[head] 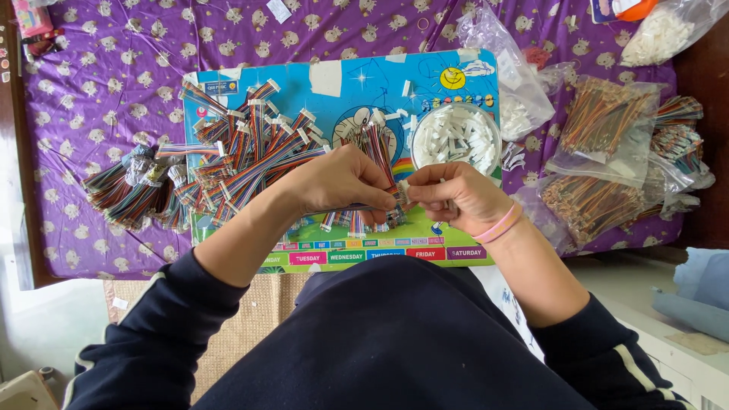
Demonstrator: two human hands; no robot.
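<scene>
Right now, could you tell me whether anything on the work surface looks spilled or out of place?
Nothing is spilled. The white connectors stay inside the round tub. The finished ribbon cables lie in a loose, overlapping heap, some off the blue board onto the purple cloth.

Purple patterned bedsheet [99, 99] covering the bed; woven mat [250, 319] on the floor just below it; dark wooden frame [19, 190] along its left edge, daylit.
</scene>
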